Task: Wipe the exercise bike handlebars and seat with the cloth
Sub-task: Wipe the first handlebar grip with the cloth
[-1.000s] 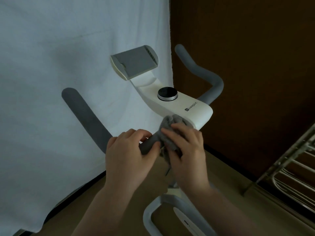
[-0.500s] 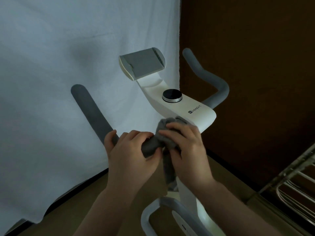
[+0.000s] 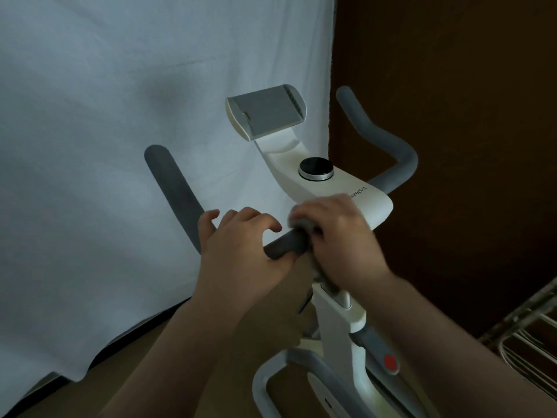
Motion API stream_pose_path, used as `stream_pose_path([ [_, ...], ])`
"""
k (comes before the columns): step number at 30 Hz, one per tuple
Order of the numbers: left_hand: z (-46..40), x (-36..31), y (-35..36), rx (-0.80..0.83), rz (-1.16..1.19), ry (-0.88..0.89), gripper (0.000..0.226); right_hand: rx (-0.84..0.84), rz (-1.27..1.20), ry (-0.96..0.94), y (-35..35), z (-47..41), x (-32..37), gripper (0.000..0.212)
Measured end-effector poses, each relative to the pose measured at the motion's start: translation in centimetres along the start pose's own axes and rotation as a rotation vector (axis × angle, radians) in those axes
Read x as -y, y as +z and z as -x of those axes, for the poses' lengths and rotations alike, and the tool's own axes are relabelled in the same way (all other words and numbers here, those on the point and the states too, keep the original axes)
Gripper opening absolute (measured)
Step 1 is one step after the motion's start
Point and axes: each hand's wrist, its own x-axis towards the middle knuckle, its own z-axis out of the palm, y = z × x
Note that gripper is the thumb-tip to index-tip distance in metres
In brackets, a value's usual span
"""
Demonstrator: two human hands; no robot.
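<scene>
The right hand (image 3: pixel 337 236), just right of the frame's centre, is curled down over the grey cloth (image 3: pixel 297 220), pressing it against the inner end of the left handlebar where that bar meets the white console. Only a small grey fold of cloth peeks out beneath the fingertips; the rest is hidden under the palm, and the hand itself is motion-blurred. Just beside it to the left, the left hand (image 3: pixel 241 248) sits on the same grey foam bar: its thumb lies under the bar and its fingers arch loosely above it, tips lifted off the foam, so it steadies rather than clamps.

The left handlebar (image 3: pixel 173 188) sweeps from the hands up toward the left of the frame, against a pale hanging sheet (image 3: pixel 105 116). The right handlebar (image 3: pixel 388 146) curves up on the far side, in front of a dark brown wall (image 3: pixel 452 86). Between them the white console (image 3: pixel 370 203) carries a round black knob (image 3: pixel 316 168), with a grey tablet holder (image 3: pixel 266 113) above it. The bike's white frame post (image 3: pixel 337 321) drops toward the lower edge. A metal wire rack (image 3: pixel 530 342) shows at lower right. The seat is out of view.
</scene>
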Motion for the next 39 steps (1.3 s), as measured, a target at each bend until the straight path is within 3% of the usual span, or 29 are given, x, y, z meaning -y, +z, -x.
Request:
stream_pose_path([
  [3,-0.5,-0.3,-0.2,0.106,-0.086,-0.001,0.041,0.261,0.246,0.093,-0.3,-2.1,-0.5,0.022],
  [7,-0.5,-1.1,0.0,0.163,-0.080,-0.032,0.055,0.338,0.098,0.178,-1.9,-1.8,-0.9,0.025],
  [10,-0.4,-1.0,0.5,0.150,-0.083,-0.012,0.048,0.181,0.212,0.325,1.6,-2.1,-1.2,0.025],
  [12,-0.3,-1.0,0.8,0.129,-0.082,0.004,0.042,0.047,0.081,0.496,1.9,-0.7,-0.5,0.022],
  [13,-0.3,-1.1,0.9,0.115,-0.073,0.002,0.041,0.112,0.052,0.408,1.7,-0.4,-0.6,0.023],
  [15,-0.4,-1.2,1.0,0.118,-0.074,0.000,0.035,-0.036,-0.063,0.081,1.4,-0.6,-1.9,0.026],
  [20,-0.4,-1.5,1.1,0.100,-0.050,0.011,0.037,-0.148,-0.089,0.179,0.8,1.6,0.3,0.027],
  [23,0.0,-1.2,1.5,0.055,-0.007,0.010,0.026,-0.267,-0.043,0.210,1.3,2.6,-0.7,0.028],
  [27,1.1,-1.3,1.9,-0.024,0.044,-0.029,0.022,-0.335,-0.209,0.375,2.8,4.8,1.3,0.033],
  [39,2.3,-0.7,1.9,0.000,0.055,-0.045,0.036,-0.587,-0.835,0.960,3.9,4.8,4.2,0.036],
])
